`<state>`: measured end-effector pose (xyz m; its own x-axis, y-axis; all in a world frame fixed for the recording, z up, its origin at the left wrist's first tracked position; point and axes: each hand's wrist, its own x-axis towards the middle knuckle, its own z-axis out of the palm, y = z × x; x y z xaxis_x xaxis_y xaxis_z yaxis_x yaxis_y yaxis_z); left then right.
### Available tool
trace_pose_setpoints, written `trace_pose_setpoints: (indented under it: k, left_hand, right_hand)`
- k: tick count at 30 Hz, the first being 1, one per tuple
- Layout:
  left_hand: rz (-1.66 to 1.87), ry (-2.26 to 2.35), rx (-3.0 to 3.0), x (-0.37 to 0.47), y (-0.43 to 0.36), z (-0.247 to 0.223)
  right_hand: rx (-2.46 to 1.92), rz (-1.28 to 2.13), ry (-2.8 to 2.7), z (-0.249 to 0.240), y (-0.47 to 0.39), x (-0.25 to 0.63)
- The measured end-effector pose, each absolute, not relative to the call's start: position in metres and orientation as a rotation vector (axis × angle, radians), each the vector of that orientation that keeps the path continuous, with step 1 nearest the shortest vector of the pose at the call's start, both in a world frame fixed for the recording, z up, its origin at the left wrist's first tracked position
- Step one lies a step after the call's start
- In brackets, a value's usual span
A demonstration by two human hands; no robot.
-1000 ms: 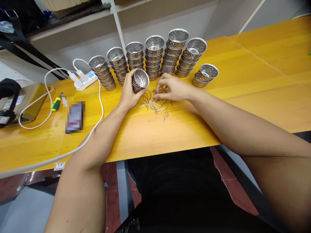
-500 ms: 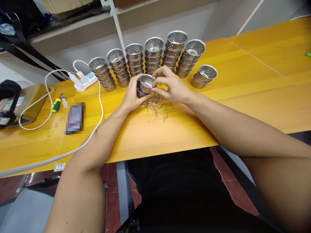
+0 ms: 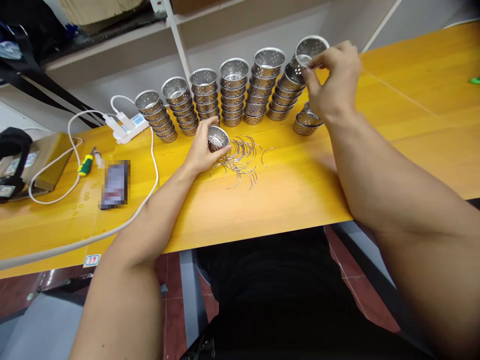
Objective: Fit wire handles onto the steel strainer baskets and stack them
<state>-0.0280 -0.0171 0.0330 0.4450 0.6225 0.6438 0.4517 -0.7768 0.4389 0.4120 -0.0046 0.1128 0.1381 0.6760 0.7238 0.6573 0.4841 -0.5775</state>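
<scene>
My left hand (image 3: 203,149) is wrapped round a small perforated metal cup (image 3: 218,138), low over the yellow table. Beside it lies a loose heap of thin curved wires (image 3: 242,161), with one wire (image 3: 265,157) a little apart. My right hand (image 3: 335,77) pinches the near side of another perforated metal cup (image 3: 308,51), tilted at the top of the rightmost tall stack (image 3: 284,97). Whether it rests fully in that stack I cannot tell. A short stack of cups (image 3: 305,127) stands below my right wrist, partly hidden by it.
Several tall stacks of perforated cups (image 3: 233,92) line the back of the table (image 3: 285,200). At left are a white power strip (image 3: 131,129) with cables, a green-and-yellow-handled tool (image 3: 86,165), a blurred phone-like object (image 3: 114,185), and a cardboard box (image 3: 52,162) with black headphones (image 3: 14,157).
My right hand has moved from the cups at my left hand to the rightmost tall stack, carrying one cup. My left hand keeps a single cup, at nearly the same spot.
</scene>
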Motion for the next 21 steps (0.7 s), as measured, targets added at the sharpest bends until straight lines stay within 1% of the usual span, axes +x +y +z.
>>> trace_pose_setpoints:
  k: [3,6,10,15,21]
  left_hand:
    - [1.243,0.954,2.475,-0.026,-0.021,0.037]
    - [1.237,0.948,2.487,-0.027,-0.021,0.037]
    - [1.228,0.929,2.517,-0.029,-0.019,0.035]
    - [1.220,0.938,2.512,-0.030,-0.017,0.032]
    - [1.236,0.891,2.527,-0.031,-0.014,0.028]
  right_hand:
    - [-1.217,0.040,-1.568,0.106,0.001,0.410]
    - [-1.255,-0.020,-1.597,0.106,-0.004,0.404]
    - [-1.164,-0.096,-1.641,0.104,-0.009,0.399]
    - [-1.103,0.119,-1.703,0.092,0.004,0.407]
    - [-1.125,0.110,-1.697,0.092,0.014,0.408]
